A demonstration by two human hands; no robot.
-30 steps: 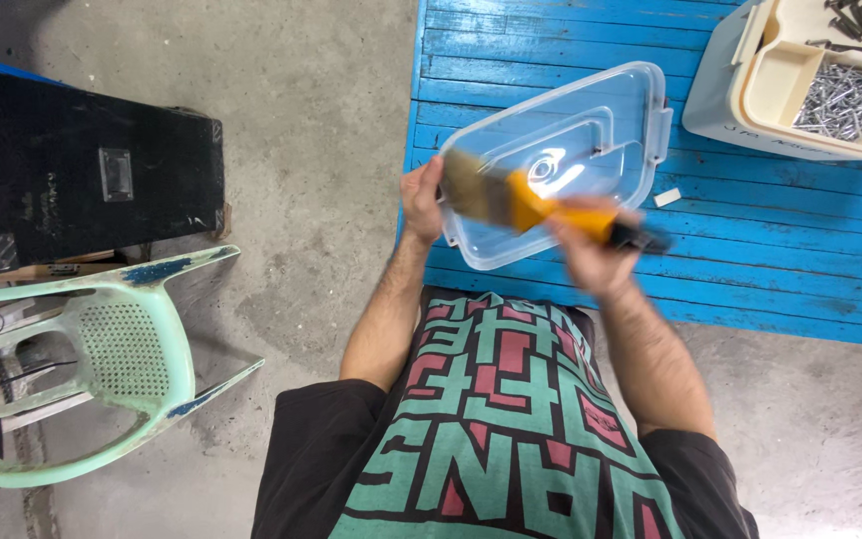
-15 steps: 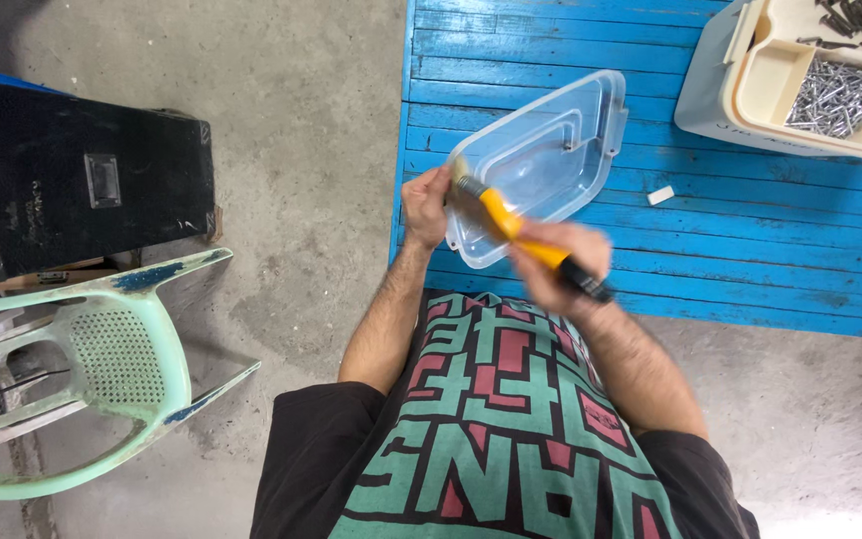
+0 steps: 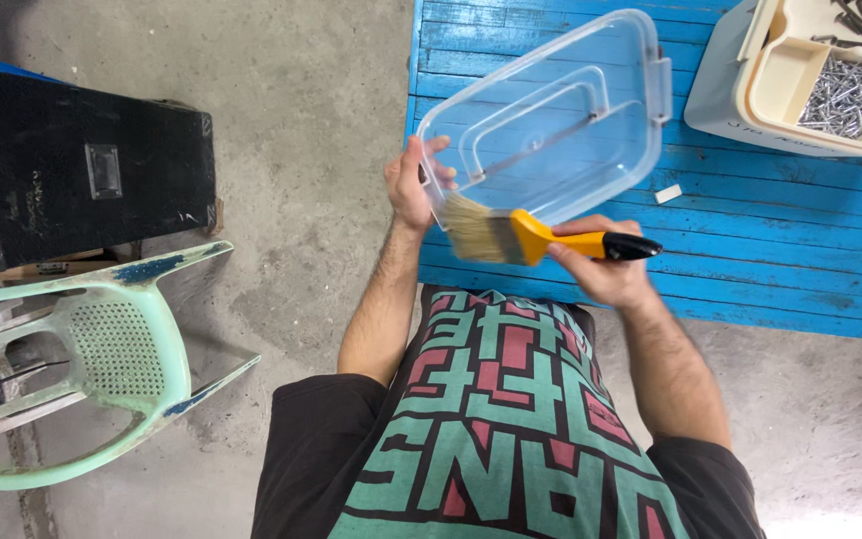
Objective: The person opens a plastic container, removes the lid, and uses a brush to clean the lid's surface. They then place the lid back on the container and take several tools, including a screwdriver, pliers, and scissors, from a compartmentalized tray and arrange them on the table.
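- Since half a second ago, the paintbrush (image 3: 541, 240) has swung from a slant to lie nearly level, bristles toward the left hand, and the clear plastic lid (image 3: 551, 125) now tips up higher and more open to view.
- Left hand (image 3: 413, 185) grips the lid by its near-left corner, thumb over the rim, holding it off the table.
- Right hand (image 3: 601, 269) is closed round the brush's yellow and black handle; the pale bristles touch the lid's lower edge.
- That lid is see-through, rectangular with rounded corners, has a raised inner ridge and a latch tab on its far short side.
- Under it runs a blue slatted wooden table (image 3: 780, 250), with a small white scrap (image 3: 667, 193) on the planks.
- At the table's far right sits a cream organiser tray (image 3: 760, 85) holding nails (image 3: 855, 95).
- Bare concrete floor (image 3: 301, 120) lies to the left, with a black case (image 3: 72, 165) and a worn pale-green plastic chair (image 3: 92, 369).
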